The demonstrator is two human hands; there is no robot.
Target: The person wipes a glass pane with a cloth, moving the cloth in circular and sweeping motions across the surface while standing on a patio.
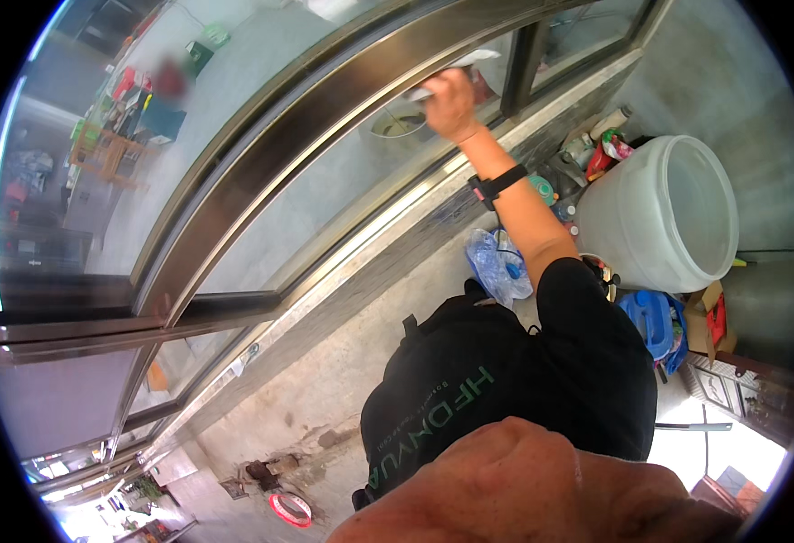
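My right hand (450, 103) is raised at the window, its fingers closed over a white cloth or wipe (477, 58). The cloth lies at the lower edge of a brown metal window rail (261, 129), against or just before the glass pane (295, 217). Part of it is hidden by my fingers. Around my right wrist sits a black band (505, 180). Below the pane runs a pale window ledge (359, 254). My left hand is out of view.
A large translucent plastic barrel (631, 214) stands by the wall on the right, with bottles and bags around it. Near it are a blue plastic jug (649, 324), a cardboard box (702, 312) and a plastic bag (489, 258). A red-rimmed ring (278, 506) lies on the floor.
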